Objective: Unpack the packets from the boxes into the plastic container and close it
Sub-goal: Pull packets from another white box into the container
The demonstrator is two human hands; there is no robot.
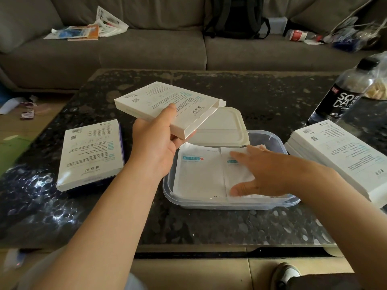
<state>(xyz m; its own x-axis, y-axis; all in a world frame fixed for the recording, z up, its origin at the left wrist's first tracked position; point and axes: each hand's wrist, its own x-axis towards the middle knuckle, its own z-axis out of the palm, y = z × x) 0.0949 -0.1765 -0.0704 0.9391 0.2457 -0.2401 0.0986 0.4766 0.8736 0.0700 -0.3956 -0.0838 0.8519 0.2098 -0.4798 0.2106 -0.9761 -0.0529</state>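
Left hand (155, 147) grips a white box (165, 105) in the air, thumb on top, fingers beneath. Its open end faces right, above the lid (224, 126). The print on it is upside down to the camera: QR code, teal blocks, fine text unreadable. Right hand (270, 172) lies flat, fingers straight, pressing on packets (199, 174) inside the clear container (230, 204), mid-table (230, 227). Packets are white with a teal label strip and a red mark; characters too small to read. The white lid lies at the container's far edge. A second box (90, 153) lies flat at left, same print. A stack (339, 155) of boxes sits at right, near the container. Dark bottle (343, 95) at far right, label "SODA". Sofa (125, 51) behind, backpack (234, 15) on it.
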